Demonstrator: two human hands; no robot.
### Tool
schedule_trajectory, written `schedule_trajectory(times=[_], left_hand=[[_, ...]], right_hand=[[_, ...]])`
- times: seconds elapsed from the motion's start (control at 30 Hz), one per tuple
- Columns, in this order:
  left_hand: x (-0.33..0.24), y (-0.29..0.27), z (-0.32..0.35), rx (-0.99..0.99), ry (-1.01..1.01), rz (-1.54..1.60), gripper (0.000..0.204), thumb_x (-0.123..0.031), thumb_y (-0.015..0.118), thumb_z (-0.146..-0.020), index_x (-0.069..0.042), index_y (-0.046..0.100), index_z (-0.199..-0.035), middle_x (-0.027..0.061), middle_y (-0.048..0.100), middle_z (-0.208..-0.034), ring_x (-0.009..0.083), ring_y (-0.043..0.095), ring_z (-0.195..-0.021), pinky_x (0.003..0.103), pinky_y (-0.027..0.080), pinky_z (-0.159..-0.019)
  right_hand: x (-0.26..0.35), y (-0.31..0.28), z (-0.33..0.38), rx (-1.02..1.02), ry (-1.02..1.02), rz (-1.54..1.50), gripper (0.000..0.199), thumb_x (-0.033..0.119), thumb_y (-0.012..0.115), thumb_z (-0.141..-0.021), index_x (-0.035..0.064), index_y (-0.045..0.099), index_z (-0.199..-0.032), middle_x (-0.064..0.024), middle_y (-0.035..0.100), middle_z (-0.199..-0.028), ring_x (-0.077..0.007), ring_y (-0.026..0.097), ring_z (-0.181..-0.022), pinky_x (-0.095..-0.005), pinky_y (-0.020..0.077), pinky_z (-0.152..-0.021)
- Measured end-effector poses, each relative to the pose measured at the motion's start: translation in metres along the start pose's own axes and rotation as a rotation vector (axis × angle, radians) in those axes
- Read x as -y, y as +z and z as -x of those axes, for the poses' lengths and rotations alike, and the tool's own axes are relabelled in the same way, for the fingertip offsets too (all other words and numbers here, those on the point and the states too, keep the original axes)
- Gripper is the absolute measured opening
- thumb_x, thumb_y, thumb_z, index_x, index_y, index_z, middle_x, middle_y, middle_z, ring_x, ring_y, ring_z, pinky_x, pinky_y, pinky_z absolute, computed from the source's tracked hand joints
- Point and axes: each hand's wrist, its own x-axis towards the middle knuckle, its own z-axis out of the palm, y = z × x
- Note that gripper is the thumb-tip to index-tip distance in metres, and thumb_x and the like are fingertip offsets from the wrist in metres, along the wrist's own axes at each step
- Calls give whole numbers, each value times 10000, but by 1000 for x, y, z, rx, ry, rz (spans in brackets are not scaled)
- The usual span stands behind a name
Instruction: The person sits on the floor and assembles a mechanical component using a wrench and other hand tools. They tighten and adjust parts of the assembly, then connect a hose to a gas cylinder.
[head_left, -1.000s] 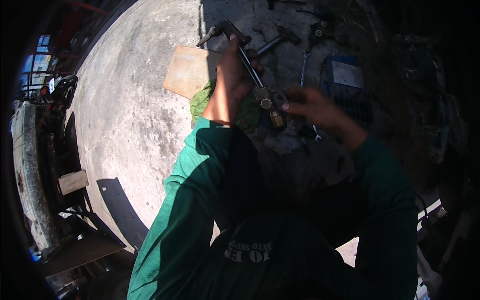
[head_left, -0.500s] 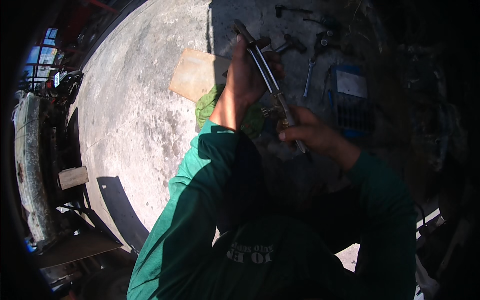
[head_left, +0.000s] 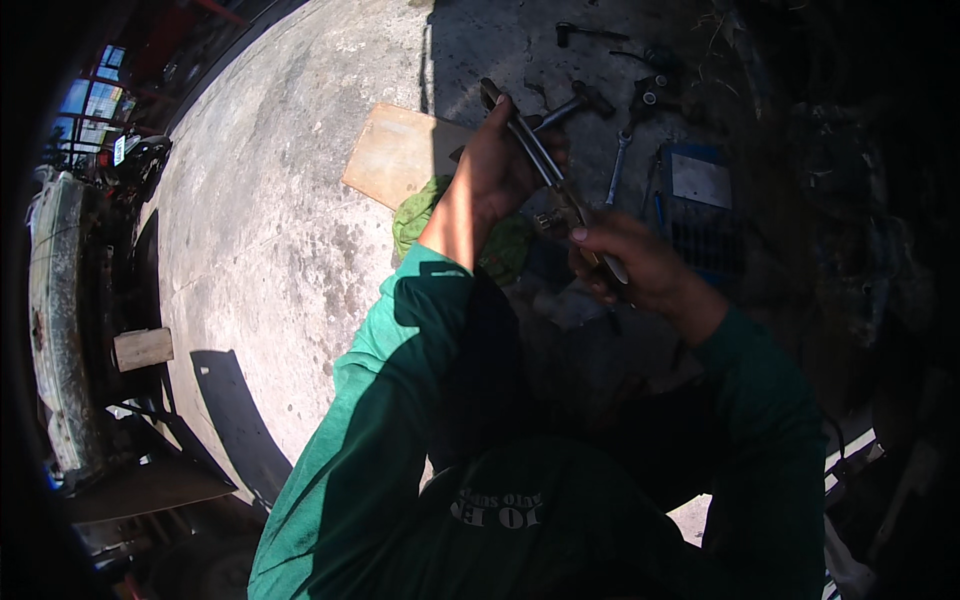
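The left hand (head_left: pixel 489 168) clasps the slanting metal tool (head_left: pixel 541 157) toward its far end; the right hand (head_left: pixel 645 263) grips its nearer end.

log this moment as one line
left hand: gripping cutting torch tubes | right hand: gripping its lower end | nearby: green cloth, hammer, blue case

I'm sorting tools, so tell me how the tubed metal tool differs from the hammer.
The tubed metal tool is held by the left hand and right hand; the hammer lies on the floor. The tubed metal tool has slim parallel tubes; the hammer has one handle and a dark head. Both look metallic.
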Motion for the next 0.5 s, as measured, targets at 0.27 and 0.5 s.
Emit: schedule_trajectory(times=[0.27,0.5], left_hand=[[2,0,-1,76,7,69,683,-612,397,-1022,24,528,-1232,183,642,-978,316,640,-880,457,522,-845],[0,-1,-2,22,9,137,773,-695,374,-989,22,540,-1226,121,587,-876,251,565,-775,400,496,-759]], right_hand=[[-2,1,1,7,-22,55,357,357,662,-959,24,625,-1084,-49,632,-754,-120,609,-608,-269,436,-476],[-7,-1,-2,-21,-45,249,453,381,695,-952,-6,606,-1170,-36,631,-808,-110,599,-638,-269,462,-526]])
